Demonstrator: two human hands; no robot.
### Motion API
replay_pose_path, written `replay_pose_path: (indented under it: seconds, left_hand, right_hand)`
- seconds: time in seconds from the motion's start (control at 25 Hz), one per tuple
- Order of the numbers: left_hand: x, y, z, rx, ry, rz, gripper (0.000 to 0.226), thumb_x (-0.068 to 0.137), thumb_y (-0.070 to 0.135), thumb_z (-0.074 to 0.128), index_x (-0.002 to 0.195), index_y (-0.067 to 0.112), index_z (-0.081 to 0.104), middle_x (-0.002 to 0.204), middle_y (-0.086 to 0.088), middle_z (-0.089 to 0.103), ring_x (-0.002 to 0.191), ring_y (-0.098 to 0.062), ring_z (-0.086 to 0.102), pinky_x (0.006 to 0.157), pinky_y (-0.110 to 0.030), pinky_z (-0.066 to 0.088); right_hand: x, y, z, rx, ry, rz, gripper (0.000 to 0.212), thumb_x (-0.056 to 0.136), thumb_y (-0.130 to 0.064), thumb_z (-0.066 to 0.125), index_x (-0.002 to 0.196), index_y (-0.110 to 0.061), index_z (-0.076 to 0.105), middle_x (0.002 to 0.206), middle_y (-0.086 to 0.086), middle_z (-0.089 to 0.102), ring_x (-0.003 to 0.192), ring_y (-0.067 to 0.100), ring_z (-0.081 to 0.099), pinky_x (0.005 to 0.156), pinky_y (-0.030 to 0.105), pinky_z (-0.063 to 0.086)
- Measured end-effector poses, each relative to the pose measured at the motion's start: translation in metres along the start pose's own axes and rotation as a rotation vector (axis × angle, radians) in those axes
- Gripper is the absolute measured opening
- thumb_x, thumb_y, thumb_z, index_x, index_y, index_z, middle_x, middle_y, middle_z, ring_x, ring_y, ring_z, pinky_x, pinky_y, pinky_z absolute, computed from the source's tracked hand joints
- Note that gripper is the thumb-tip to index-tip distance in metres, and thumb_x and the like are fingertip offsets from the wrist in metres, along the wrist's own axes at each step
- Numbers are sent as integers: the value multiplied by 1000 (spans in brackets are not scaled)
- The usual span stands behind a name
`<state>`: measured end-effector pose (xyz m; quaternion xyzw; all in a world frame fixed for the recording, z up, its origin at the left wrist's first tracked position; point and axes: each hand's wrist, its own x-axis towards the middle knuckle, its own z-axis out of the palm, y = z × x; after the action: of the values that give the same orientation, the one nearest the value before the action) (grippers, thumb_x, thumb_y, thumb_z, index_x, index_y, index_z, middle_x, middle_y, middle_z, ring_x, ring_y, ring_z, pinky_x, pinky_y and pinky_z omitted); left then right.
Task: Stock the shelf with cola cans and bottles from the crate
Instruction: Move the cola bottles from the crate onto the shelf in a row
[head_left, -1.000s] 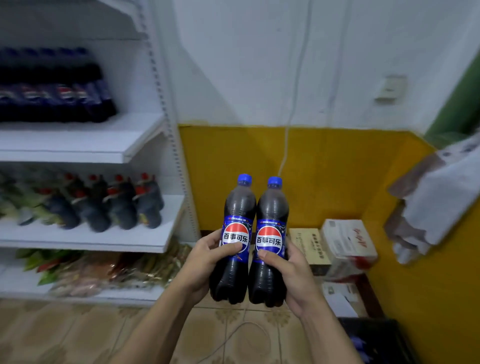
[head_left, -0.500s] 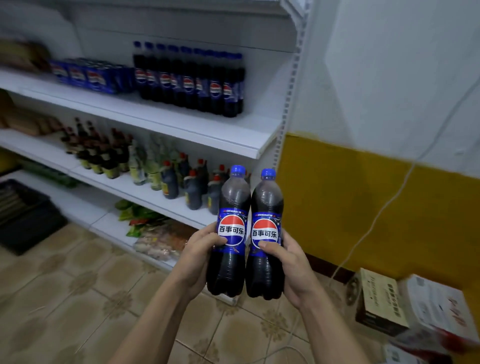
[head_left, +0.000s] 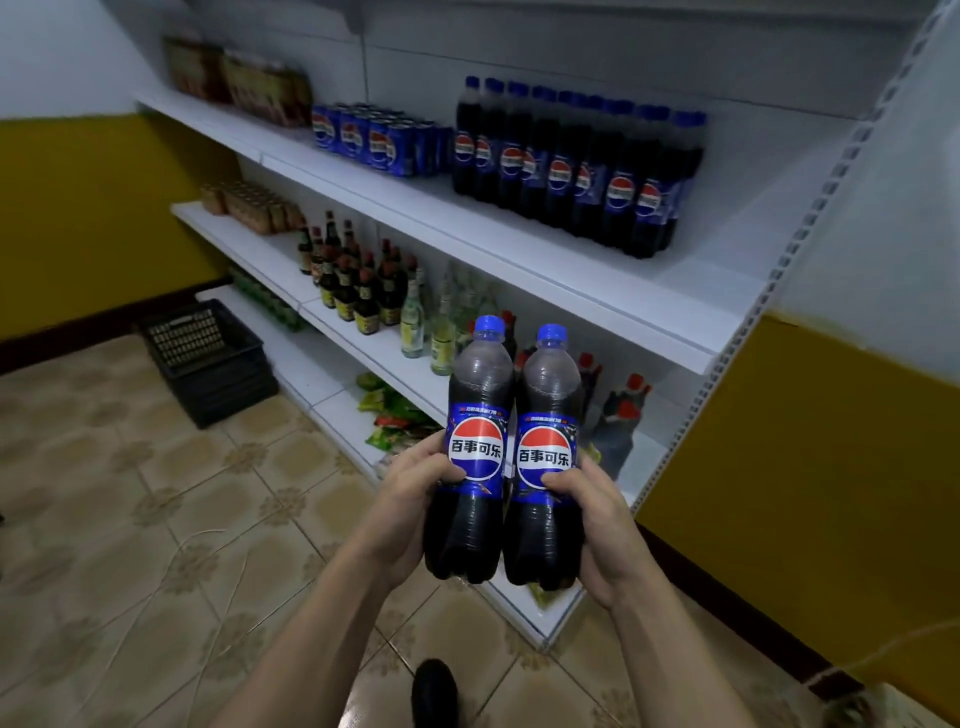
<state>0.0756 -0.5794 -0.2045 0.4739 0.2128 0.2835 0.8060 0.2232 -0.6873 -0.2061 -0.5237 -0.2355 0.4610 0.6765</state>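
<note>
On the middle board in front of you stands a cluster of dark sauce bottles (head_left: 358, 291) with red caps, and just to their right some pale green glass bottles (head_left: 415, 322). Farther left on that board you can see a row of small brown jars (head_left: 249, 205). Higher up, at the far left, sit brown packaged goods (head_left: 244, 85), too blurred to read. On the lowest board lie green snack packets (head_left: 395, 415). Beneath you is beige patterned floor tile (head_left: 156, 519), and yellow wall (head_left: 810, 467) runs to your right.
</note>
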Motion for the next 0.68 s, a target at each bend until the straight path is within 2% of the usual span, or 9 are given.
replay_pose_path:
  seconds: [0.08,0.32,0.4,0.56,0.68]
  left_hand:
    - [27,8,-15,6,42,9,49,71,9,55,118,0,62,109,-22,68,90,-28,67,75,-35,59]
    - [129,48,-65,30,136,18,50,70,9,57,119,0,61,106,-22,69,88,-28,68,76,-36,59]
    - [163,63,-81,40,155,18,56,67,13,63,122,0,59,113,-26,67,92,-31,67,80,-39,58]
    - [215,90,-109,89,154,38,63,65,19,70,125,2,57,118,-26,65,99,-34,66,85,-42,57]
    - [244,109,-126,93,144,73,64,65,21,70,125,3,57,119,-27,64,102,-36,65,90,-47,54]
  right_hand:
    - [37,1,8,6,-13,6,52,72,-14,62,124,-11,58,116,21,68,100,31,66,85,44,55]
    - [162,-10,39,32,-79,16,46,75,-15,63,121,-11,60,117,22,67,98,29,65,87,43,52]
    - [201,-17,50,31,-90,15,46,75,-18,66,121,-12,60,114,18,69,99,29,67,87,41,54]
    - [265,-31,72,-9,-118,-17,47,78,-18,75,122,-15,58,113,13,71,106,32,67,94,47,53]
    - [299,-44,87,-33,-138,-47,42,82,-15,69,123,-15,58,112,12,71,106,32,67,93,46,54]
